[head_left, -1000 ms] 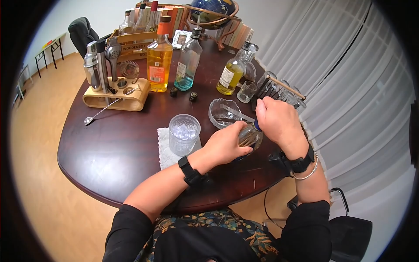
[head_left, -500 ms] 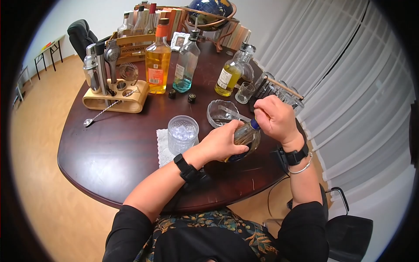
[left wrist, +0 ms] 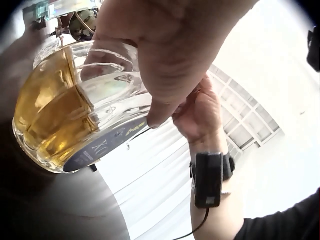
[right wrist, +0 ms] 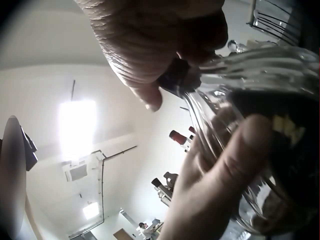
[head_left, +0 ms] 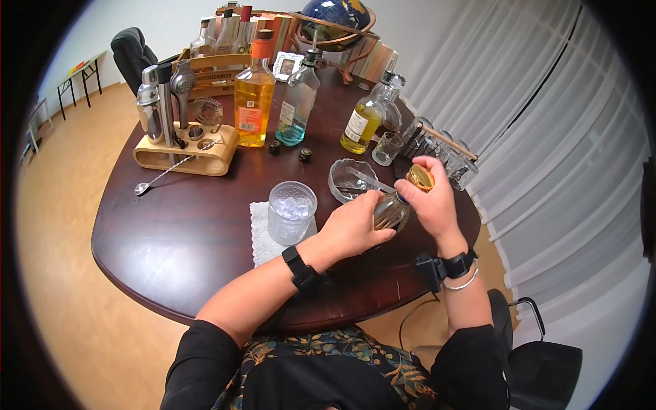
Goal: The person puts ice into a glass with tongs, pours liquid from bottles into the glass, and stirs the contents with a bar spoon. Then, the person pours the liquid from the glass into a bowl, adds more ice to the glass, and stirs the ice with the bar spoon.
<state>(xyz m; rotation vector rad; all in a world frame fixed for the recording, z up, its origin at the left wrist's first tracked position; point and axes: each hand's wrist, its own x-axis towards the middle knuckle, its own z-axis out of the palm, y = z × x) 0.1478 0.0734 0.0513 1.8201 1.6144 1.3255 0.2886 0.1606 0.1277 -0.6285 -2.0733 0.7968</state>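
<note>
Working over the dark table (head_left: 171, 239), we hold the bottle (left wrist: 55, 115) near the glass bowl (head_left: 333, 184), our left hand (head_left: 350, 227) curling its fingers round it; a slack grip could let it knock that bowl. Our right hand (head_left: 436, 203) pinches the gold cap (head_left: 421, 178), which a jerk could send flying.

Btl (head_left: 392, 214) partly behind L fingers (head_left: 380, 236), head vw.
</note>
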